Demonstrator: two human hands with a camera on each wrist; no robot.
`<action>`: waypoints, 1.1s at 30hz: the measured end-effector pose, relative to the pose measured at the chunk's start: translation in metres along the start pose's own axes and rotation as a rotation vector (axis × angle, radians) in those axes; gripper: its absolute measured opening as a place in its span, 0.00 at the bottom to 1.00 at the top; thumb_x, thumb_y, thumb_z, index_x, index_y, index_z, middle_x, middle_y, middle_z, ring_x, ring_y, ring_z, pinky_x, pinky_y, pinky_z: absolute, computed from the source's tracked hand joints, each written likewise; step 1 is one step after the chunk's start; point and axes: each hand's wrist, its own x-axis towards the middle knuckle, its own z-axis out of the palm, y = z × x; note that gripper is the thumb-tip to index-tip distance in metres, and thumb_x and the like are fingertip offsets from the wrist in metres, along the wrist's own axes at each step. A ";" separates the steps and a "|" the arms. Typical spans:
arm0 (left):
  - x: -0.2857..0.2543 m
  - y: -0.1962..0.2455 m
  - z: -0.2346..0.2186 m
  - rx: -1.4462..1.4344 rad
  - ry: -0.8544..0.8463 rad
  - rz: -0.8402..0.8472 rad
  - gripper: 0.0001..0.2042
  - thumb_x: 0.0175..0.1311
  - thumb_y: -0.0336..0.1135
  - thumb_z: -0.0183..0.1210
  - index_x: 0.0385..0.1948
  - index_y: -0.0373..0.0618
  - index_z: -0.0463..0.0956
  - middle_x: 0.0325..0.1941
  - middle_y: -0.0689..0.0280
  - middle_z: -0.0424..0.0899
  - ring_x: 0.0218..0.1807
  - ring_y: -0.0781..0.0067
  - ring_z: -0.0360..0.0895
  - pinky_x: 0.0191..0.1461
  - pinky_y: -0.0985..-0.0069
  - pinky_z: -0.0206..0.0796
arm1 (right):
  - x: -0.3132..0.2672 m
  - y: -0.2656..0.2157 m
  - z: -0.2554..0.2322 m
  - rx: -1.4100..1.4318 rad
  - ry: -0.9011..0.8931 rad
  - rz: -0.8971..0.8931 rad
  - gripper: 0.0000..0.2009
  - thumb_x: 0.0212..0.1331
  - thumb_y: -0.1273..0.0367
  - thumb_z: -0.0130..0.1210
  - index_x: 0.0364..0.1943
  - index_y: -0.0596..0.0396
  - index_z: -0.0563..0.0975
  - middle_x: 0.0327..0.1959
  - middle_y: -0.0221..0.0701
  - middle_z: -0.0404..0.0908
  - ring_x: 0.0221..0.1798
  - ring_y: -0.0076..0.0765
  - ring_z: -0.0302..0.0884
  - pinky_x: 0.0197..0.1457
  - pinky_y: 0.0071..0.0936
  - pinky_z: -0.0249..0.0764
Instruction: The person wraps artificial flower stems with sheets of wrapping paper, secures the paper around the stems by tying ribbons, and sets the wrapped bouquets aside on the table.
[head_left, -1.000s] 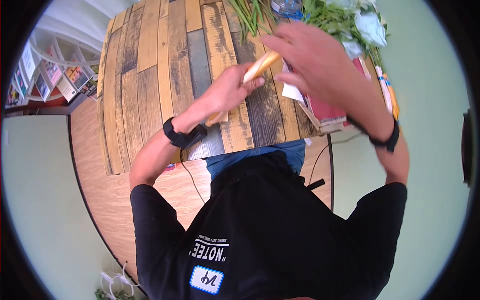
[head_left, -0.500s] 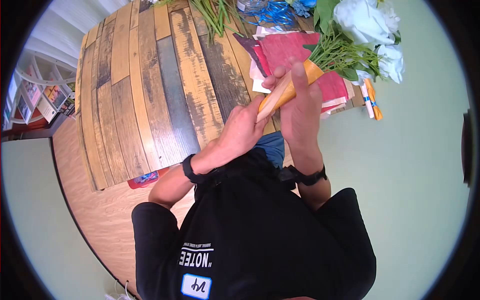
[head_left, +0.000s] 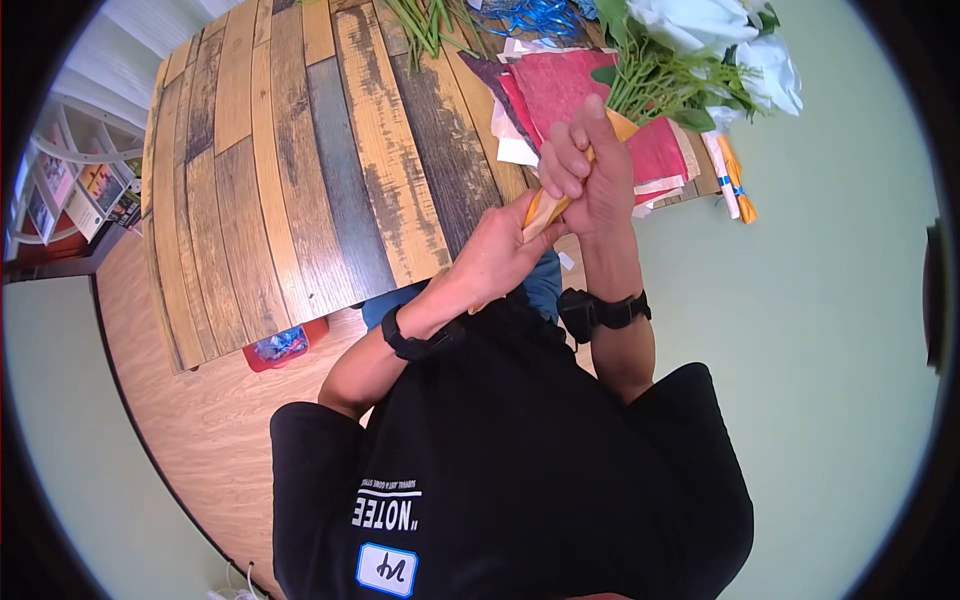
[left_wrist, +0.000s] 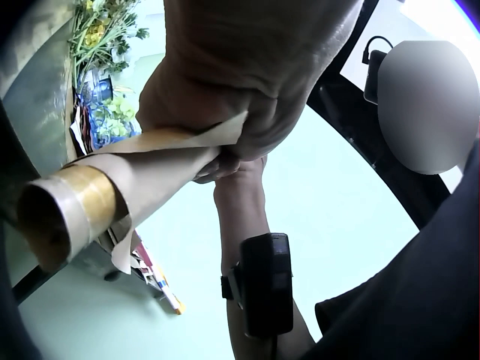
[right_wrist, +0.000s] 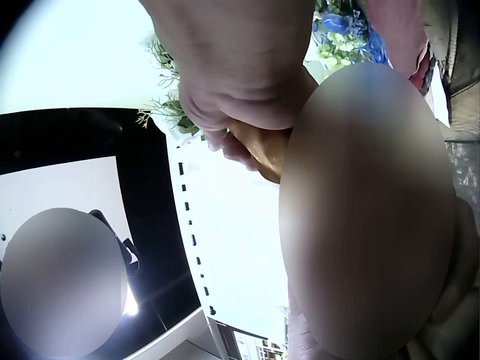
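Both my hands hold a rolled tan paper wrap near the table's front edge, tilted up to the right. My left hand grips its lower part. Just above, my right hand has its fingers curled round the upper part. Green stems of a bouquet of pale artificial roses run to the wrap's top end. Below my left hand, in the left wrist view, the paper roll shows a hollow round end and a loose flap. In the right wrist view, a strip of tan paper shows under my right hand.
Red and pink wrapping sheets lie stacked behind the hands on the plank table. Cut green stems and blue ribbon are farther back. Slim white and orange rolls jut past the right edge; a red bin stands below.
Both hands have come closer to my body with the wrap. My right hand, earlier reaching over its far end and then spread along it, now curls its fingers round it.
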 end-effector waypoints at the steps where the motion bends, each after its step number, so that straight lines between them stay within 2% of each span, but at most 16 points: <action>1: -0.001 0.003 -0.002 0.000 0.000 -0.004 0.13 0.69 0.34 0.62 0.46 0.35 0.72 0.28 0.46 0.81 0.32 0.44 0.82 0.37 0.60 0.71 | 0.001 0.000 0.003 0.003 0.002 0.003 0.19 0.75 0.54 0.51 0.26 0.48 0.69 0.14 0.20 0.60 0.11 0.18 0.56 0.15 0.19 0.59; 3: -0.004 0.013 -0.009 -0.100 -0.049 -0.127 0.13 0.69 0.36 0.63 0.44 0.36 0.73 0.26 0.48 0.80 0.25 0.48 0.79 0.33 0.62 0.70 | 0.004 -0.002 0.016 -0.128 0.099 -0.033 0.19 0.71 0.55 0.57 0.25 0.47 0.68 0.13 0.19 0.61 0.11 0.17 0.57 0.15 0.19 0.59; 7: -0.015 -0.003 -0.016 -0.182 -0.069 -0.273 0.13 0.69 0.37 0.63 0.43 0.37 0.74 0.23 0.52 0.78 0.20 0.55 0.78 0.29 0.63 0.68 | 0.014 -0.005 0.032 -0.165 0.114 -0.086 0.20 0.66 0.54 0.63 0.24 0.47 0.69 0.12 0.20 0.63 0.11 0.17 0.60 0.15 0.19 0.59; 9: -0.016 -0.019 -0.020 0.203 0.183 0.016 0.13 0.70 0.37 0.63 0.44 0.37 0.75 0.22 0.57 0.76 0.18 0.66 0.75 0.26 0.65 0.65 | 0.018 0.000 0.043 -0.225 0.206 -0.173 0.19 0.62 0.54 0.67 0.25 0.49 0.73 0.15 0.21 0.67 0.13 0.16 0.63 0.15 0.18 0.60; 13: -0.016 -0.014 -0.030 0.330 0.232 -0.027 0.12 0.70 0.37 0.62 0.43 0.37 0.76 0.20 0.61 0.72 0.20 0.72 0.74 0.26 0.67 0.64 | 0.022 0.002 0.056 -0.264 0.180 -0.202 0.20 0.63 0.53 0.66 0.27 0.49 0.71 0.14 0.22 0.66 0.13 0.19 0.65 0.17 0.21 0.63; 15: -0.020 -0.011 -0.037 0.099 0.133 0.023 0.10 0.71 0.37 0.61 0.40 0.38 0.75 0.17 0.65 0.72 0.16 0.72 0.72 0.23 0.66 0.62 | 0.024 0.004 0.051 -0.236 0.022 -0.145 0.20 0.66 0.51 0.62 0.28 0.50 0.72 0.15 0.22 0.66 0.13 0.23 0.66 0.18 0.24 0.66; 16: -0.023 -0.006 -0.041 0.103 0.136 0.023 0.10 0.71 0.37 0.61 0.40 0.38 0.75 0.17 0.65 0.72 0.16 0.72 0.72 0.23 0.66 0.62 | 0.027 0.007 0.047 -0.232 0.019 -0.146 0.20 0.66 0.51 0.62 0.28 0.50 0.72 0.15 0.22 0.66 0.13 0.23 0.66 0.18 0.24 0.66; 18: -0.027 0.007 -0.049 -0.092 -0.094 -0.150 0.09 0.72 0.37 0.61 0.39 0.40 0.76 0.18 0.72 0.72 0.18 0.77 0.68 0.25 0.70 0.62 | 0.034 0.014 0.036 0.024 -0.273 -0.135 0.20 0.71 0.50 0.55 0.29 0.50 0.72 0.15 0.22 0.65 0.13 0.25 0.65 0.19 0.26 0.67; 19: -0.029 0.010 -0.053 -0.091 -0.094 -0.149 0.09 0.72 0.37 0.61 0.39 0.40 0.76 0.18 0.72 0.72 0.18 0.77 0.68 0.25 0.70 0.62 | 0.034 0.014 0.032 0.025 -0.274 -0.136 0.20 0.71 0.50 0.55 0.29 0.50 0.72 0.15 0.22 0.65 0.13 0.25 0.65 0.19 0.26 0.67; 21: -0.030 0.013 -0.060 -0.308 -0.279 -0.424 0.09 0.73 0.37 0.60 0.39 0.41 0.77 0.20 0.77 0.73 0.19 0.80 0.65 0.25 0.73 0.61 | 0.035 0.010 0.022 0.256 -0.508 0.091 0.20 0.71 0.52 0.55 0.26 0.49 0.71 0.14 0.24 0.65 0.12 0.22 0.63 0.17 0.21 0.63; 24: -0.029 0.006 -0.057 -0.320 -0.292 -0.428 0.10 0.71 0.37 0.62 0.39 0.39 0.76 0.19 0.72 0.73 0.19 0.78 0.68 0.25 0.72 0.63 | 0.043 0.011 0.008 0.298 -0.670 0.179 0.21 0.76 0.51 0.47 0.26 0.47 0.67 0.13 0.20 0.61 0.10 0.20 0.58 0.16 0.22 0.62; 25: -0.029 -0.001 -0.053 -0.320 -0.291 -0.431 0.10 0.71 0.37 0.62 0.39 0.39 0.76 0.19 0.72 0.73 0.19 0.78 0.68 0.25 0.72 0.63 | 0.043 0.012 0.008 0.301 -0.669 0.181 0.21 0.76 0.51 0.47 0.26 0.47 0.67 0.13 0.20 0.61 0.10 0.20 0.58 0.16 0.22 0.62; 27: -0.028 -0.015 -0.041 0.087 0.010 -0.046 0.11 0.70 0.37 0.63 0.39 0.38 0.74 0.16 0.68 0.72 0.16 0.71 0.71 0.24 0.66 0.65 | 0.040 0.010 0.011 0.186 -0.608 0.139 0.21 0.76 0.52 0.46 0.24 0.46 0.67 0.12 0.19 0.59 0.10 0.17 0.54 0.15 0.20 0.58; 28: -0.027 -0.014 -0.038 0.087 0.008 -0.049 0.11 0.70 0.37 0.63 0.39 0.38 0.74 0.16 0.68 0.72 0.16 0.71 0.71 0.24 0.66 0.65 | 0.037 0.009 0.013 0.188 -0.605 0.140 0.21 0.76 0.52 0.46 0.24 0.46 0.67 0.12 0.19 0.59 0.10 0.17 0.54 0.15 0.20 0.58; 30: -0.025 -0.010 -0.037 0.385 0.217 -0.071 0.12 0.68 0.38 0.64 0.42 0.38 0.75 0.19 0.62 0.75 0.23 0.73 0.77 0.31 0.67 0.70 | 0.034 0.010 0.022 0.064 -0.528 0.030 0.22 0.75 0.52 0.48 0.23 0.46 0.67 0.11 0.19 0.57 0.10 0.17 0.51 0.14 0.20 0.54; 33: -0.026 -0.003 -0.037 0.328 0.210 -0.133 0.15 0.66 0.39 0.66 0.45 0.39 0.76 0.22 0.60 0.78 0.27 0.73 0.80 0.34 0.66 0.71 | 0.031 0.005 0.033 -0.022 -0.481 0.002 0.22 0.74 0.53 0.50 0.21 0.46 0.66 0.11 0.20 0.57 0.10 0.17 0.50 0.13 0.20 0.52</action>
